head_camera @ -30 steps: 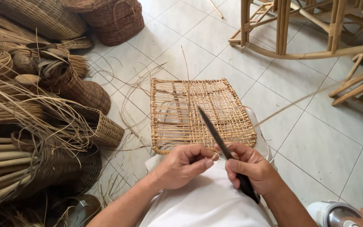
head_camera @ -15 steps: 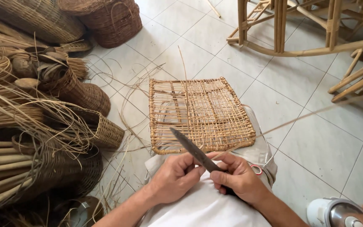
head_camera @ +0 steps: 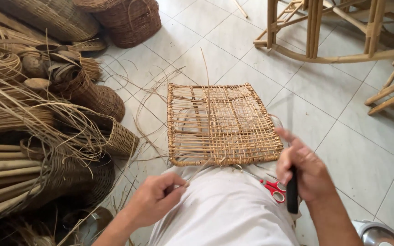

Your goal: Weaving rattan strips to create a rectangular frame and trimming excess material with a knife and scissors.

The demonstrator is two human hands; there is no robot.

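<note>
The woven rattan panel [head_camera: 223, 124] lay flat on the tiled floor [head_camera: 352, 150], its near edge resting against the person's white-clothed lap [head_camera: 224, 209], and everything else is placed from it. Just off the panel's near right corner, the right hand [head_camera: 304, 171] was closed around the black handle of a knife [head_camera: 292, 193], the handle end sticking out below the fist toward the lap; the blade rose as a blurred streak past the panel's right edge, too smeared to make out clearly. Below the panel's near left corner, the left hand [head_camera: 156, 198] had its fingers pinched together on a thin rattan strand [head_camera: 204, 91], which ran up from the fingertips across the panel and stood out past its far edge. Between the two hands, just below the panel's near edge, a pair of red-handled scissors [head_camera: 270, 187] lay on the lap, touching neither hand as far as could be seen. To the left of the panel, woven baskets [head_camera: 115, 132] lay on their sides among bundles of loose rattan strips [head_camera: 19, 114], with stray strands trailing over the tiles toward the panel's left edge. Beyond the panel's far left corner stood a dark brown wicker basket [head_camera: 128, 20]. Beyond its far right corner, well apart, stood the pale legs and curved rails of rattan furniture frames [head_camera: 324, 41].
</note>
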